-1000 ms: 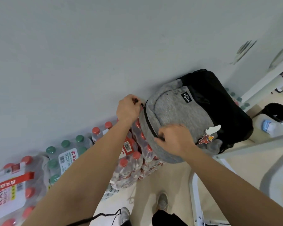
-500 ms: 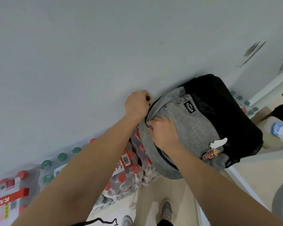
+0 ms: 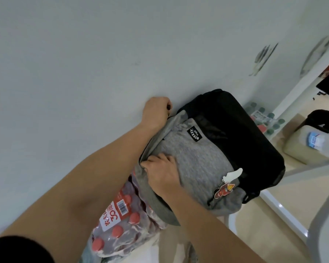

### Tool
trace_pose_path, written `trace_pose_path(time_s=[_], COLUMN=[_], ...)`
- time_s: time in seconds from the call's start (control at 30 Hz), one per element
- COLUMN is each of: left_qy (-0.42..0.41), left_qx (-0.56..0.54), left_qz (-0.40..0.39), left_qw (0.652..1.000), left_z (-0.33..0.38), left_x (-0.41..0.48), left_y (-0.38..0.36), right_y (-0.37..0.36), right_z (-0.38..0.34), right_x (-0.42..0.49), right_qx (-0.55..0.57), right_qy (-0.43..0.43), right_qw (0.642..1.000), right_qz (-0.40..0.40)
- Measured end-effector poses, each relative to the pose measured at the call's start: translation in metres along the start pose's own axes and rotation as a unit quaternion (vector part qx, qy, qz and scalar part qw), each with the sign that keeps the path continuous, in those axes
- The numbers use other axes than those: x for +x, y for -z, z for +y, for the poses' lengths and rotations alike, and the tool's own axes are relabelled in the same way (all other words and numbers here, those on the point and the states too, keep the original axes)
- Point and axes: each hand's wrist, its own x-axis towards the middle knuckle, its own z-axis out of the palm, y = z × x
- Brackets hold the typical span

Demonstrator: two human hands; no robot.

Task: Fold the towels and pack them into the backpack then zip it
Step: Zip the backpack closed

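Observation:
A grey and black backpack [image 3: 203, 158] rests on shrink-wrapped packs of bottles against a white wall. It carries a black label and a red-and-white badge [image 3: 226, 185]. My left hand [image 3: 156, 112] is closed at the backpack's top edge by the wall, pinching a small dark zipper pull. My right hand [image 3: 162, 172] grips the grey fabric along the zipper line at the near side, fingers curled over the edge. No towel is in view.
A pack of red-capped bottles [image 3: 120, 228] lies under the backpack at lower left. More bottles [image 3: 264, 118] stand behind the bag at right. A large pale jug [image 3: 310, 145] sits at far right, beside a white frame rail [image 3: 285, 213] on the beige floor.
My left hand has risen along the bag's top edge toward the wall with the zipper pull. My right hand shifted up the zipper line. The view has tilted toward the wall.

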Motion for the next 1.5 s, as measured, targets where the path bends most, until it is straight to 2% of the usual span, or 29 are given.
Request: trace_pose_path(time_s=[0.13,0.3,0.43,0.57,0.73,0.87,0.97,1.07,1.17,1.23,1.33,1.5], left_qy=[-0.035,0.02,0.026,0.035,0.032,0.015,-0.029,-0.097,-0.104,-0.087,-0.062,-0.035], left_qx=[0.01,-0.066,-0.117,-0.098,-0.066,-0.016,0.057,0.079,0.099,0.112,0.118,0.12], left_qz=[-0.01,-0.012,-0.044,-0.048,-0.105,-0.144,-0.149,-0.135,-0.193,-0.22,-0.243,-0.244], left_qw=[0.999,0.998,0.992,0.993,0.992,0.989,0.987,0.983,0.971,0.965,0.961,0.962], left_z=[0.033,0.033,0.014,-0.026,-0.059,-0.043,-0.02,0.012,0.033,0.036,0.037,0.027], left_x=[0.019,0.024,-0.021,-0.083,-0.124,-0.133,-0.144,-0.158,-0.165,-0.168,-0.164,-0.145], left_y=[-0.014,-0.017,-0.001,0.017,0.018,0.017,0.007,-0.01,-0.032,-0.045,-0.055,-0.058], right_y=[-0.001,-0.006,-0.007,-0.002,0.02,0.052,0.076,0.085,0.08,0.07,0.059,0.071], right_z=[0.0,0.015,0.015,0.013,0.027,0.057,0.089,0.121,0.14,0.141,0.139,0.141], right_x=[-0.004,0.001,0.008,0.018,0.003,-0.028,-0.066,-0.107,-0.132,-0.133,-0.122,-0.09], right_qx=[0.021,0.023,0.048,0.049,0.048,0.01,-0.062,-0.118,-0.079,-0.058,-0.003,0.097], right_qy=[0.013,-0.002,-0.006,0.012,0.016,-0.068,-0.17,-0.34,-0.477,-0.491,-0.486,-0.383], right_qw=[1.0,1.0,0.998,0.996,0.991,0.997,0.983,0.933,0.875,0.868,0.873,0.919], right_qz=[-0.01,-0.013,-0.031,-0.07,-0.126,-0.044,0.005,0.02,-0.02,-0.05,-0.038,-0.006])
